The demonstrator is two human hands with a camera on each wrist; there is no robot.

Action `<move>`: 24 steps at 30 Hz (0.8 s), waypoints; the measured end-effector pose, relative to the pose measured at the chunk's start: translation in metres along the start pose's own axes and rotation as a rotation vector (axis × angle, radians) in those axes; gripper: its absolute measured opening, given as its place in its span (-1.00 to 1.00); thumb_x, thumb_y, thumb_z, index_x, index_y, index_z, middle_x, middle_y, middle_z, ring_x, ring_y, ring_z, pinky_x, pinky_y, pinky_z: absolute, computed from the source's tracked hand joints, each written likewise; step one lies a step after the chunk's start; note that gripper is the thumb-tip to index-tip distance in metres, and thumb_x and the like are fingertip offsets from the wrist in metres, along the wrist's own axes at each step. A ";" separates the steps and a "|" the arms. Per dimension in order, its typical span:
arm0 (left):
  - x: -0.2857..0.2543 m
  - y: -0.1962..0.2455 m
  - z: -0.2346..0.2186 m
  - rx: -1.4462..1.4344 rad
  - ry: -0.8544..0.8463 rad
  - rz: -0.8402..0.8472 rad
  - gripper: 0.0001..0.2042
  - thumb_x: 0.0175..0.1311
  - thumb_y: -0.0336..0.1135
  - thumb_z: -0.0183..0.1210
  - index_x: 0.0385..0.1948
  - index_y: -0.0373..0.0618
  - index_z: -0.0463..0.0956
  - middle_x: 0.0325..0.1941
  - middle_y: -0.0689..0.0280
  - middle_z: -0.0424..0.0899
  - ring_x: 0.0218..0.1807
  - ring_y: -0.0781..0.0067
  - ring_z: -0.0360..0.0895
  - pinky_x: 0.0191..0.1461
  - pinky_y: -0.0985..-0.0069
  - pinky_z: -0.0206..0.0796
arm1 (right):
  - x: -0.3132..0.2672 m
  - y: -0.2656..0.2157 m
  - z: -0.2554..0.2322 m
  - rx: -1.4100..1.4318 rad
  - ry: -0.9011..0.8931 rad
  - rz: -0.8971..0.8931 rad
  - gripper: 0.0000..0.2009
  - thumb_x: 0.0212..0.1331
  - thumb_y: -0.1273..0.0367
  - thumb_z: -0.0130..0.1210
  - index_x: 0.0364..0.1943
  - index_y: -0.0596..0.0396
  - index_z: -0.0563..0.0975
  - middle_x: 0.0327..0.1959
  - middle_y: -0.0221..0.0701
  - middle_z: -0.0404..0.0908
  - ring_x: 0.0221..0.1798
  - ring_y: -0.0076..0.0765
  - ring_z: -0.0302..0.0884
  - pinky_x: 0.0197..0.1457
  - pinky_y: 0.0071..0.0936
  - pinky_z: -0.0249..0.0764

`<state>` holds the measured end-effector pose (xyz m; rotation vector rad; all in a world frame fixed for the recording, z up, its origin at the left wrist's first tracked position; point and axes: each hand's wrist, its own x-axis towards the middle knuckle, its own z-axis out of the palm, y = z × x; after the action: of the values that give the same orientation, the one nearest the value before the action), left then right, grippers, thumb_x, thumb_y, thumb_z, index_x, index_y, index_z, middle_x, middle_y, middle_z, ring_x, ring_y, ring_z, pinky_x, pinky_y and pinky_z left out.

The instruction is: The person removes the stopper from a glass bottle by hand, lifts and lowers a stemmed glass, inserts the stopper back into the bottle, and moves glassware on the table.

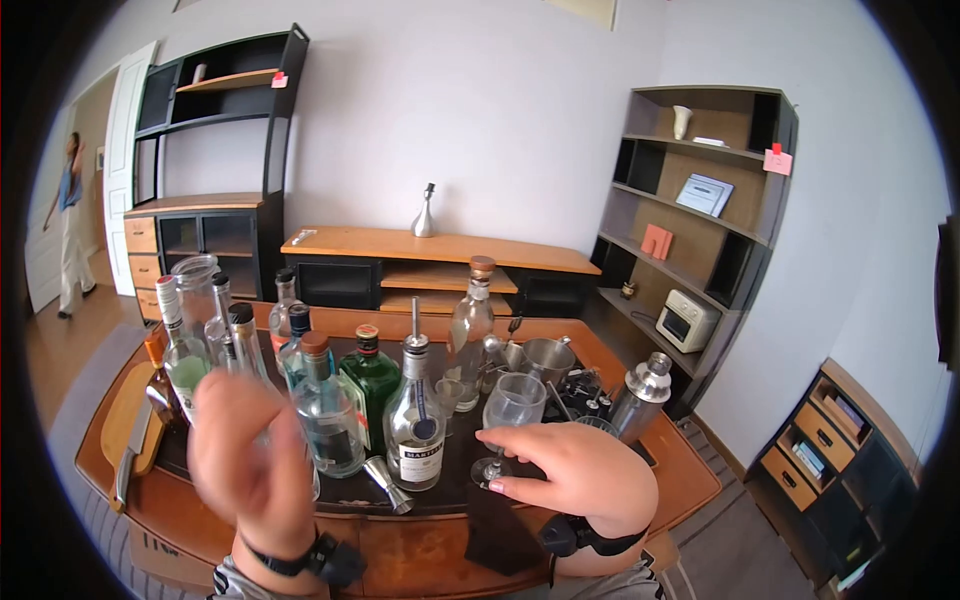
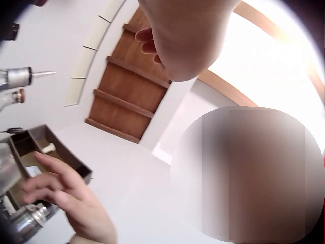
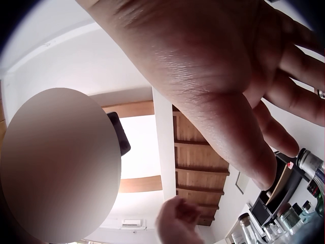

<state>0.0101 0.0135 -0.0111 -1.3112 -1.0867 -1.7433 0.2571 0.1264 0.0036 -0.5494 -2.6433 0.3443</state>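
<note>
My left hand point(image 1: 250, 450) is raised and blurred in front of the bottles at the left, its fingers loosely bent with nothing seen in them. My right hand point(image 1: 575, 475) reaches beside a stemmed glass point(image 1: 514, 402), thumb and fingers apart; whether they touch it I cannot tell. To the left of that glass stands a clear Martell bottle point(image 1: 416, 440) with a metal pourer. A metal jigger point(image 1: 388, 486) lies at its foot. In the right wrist view, the right hand's point(image 3: 218, 76) fingers are spread; the left wrist view shows the left hand point(image 2: 185, 40) from below.
Several bottles crowd the table's left side, including a green one point(image 1: 369, 385). A knife point(image 1: 128, 468) lies on a wooden board point(image 1: 148, 440). A metal shaker point(image 1: 641, 398) stands at the right, near a metal cup point(image 1: 548, 358). A person point(image 1: 70, 215) is by the doorway.
</note>
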 end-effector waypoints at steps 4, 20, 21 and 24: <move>-0.002 -0.002 -0.024 -0.323 0.398 0.069 -0.81 0.16 -0.36 -0.08 -0.64 -0.10 0.19 -0.67 0.41 0.09 -0.53 0.51 0.01 -0.28 0.40 -0.04 | -0.014 -0.003 -0.010 -0.028 0.145 0.002 -0.60 0.16 0.20 0.19 0.02 0.13 0.51 -0.26 -0.19 0.64 -0.28 -0.05 0.61 -0.25 -0.27 0.50; 0.008 -0.038 -0.025 -0.447 0.346 -0.154 -0.75 0.34 -0.37 -0.13 -0.62 -0.08 0.17 -0.70 0.46 0.03 -0.54 0.61 -0.07 -0.30 0.49 -0.11 | -0.023 0.104 0.085 0.582 1.087 0.160 -0.94 0.19 0.51 0.10 -0.36 0.24 0.55 -0.52 -0.46 0.55 -0.50 -0.65 0.44 -0.45 -0.67 0.33; 0.008 -0.037 -0.024 -0.446 0.332 -0.151 -0.75 0.33 -0.37 -0.13 -0.62 -0.08 0.18 -0.70 0.46 0.03 -0.54 0.61 -0.07 -0.30 0.49 -0.11 | -0.023 0.109 0.084 0.572 1.102 0.202 -0.94 0.21 0.49 0.11 -0.35 0.22 0.55 -0.52 -0.48 0.54 -0.49 -0.66 0.44 -0.45 -0.67 0.33; 0.005 -0.038 -0.021 -0.477 0.277 -0.130 -0.75 0.36 -0.39 -0.16 -0.60 -0.08 0.17 -0.68 0.45 0.04 -0.53 0.59 -0.07 -0.31 0.49 -0.12 | -0.010 0.102 0.089 0.248 0.822 0.298 -0.87 0.23 0.39 0.15 -0.39 0.17 0.54 -0.57 -0.45 0.51 -0.54 -0.65 0.41 -0.49 -0.62 0.30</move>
<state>-0.0327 0.0101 -0.0170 -1.2331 -0.6309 -2.2997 0.2590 0.1993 -0.1111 -0.7940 -1.7072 0.4142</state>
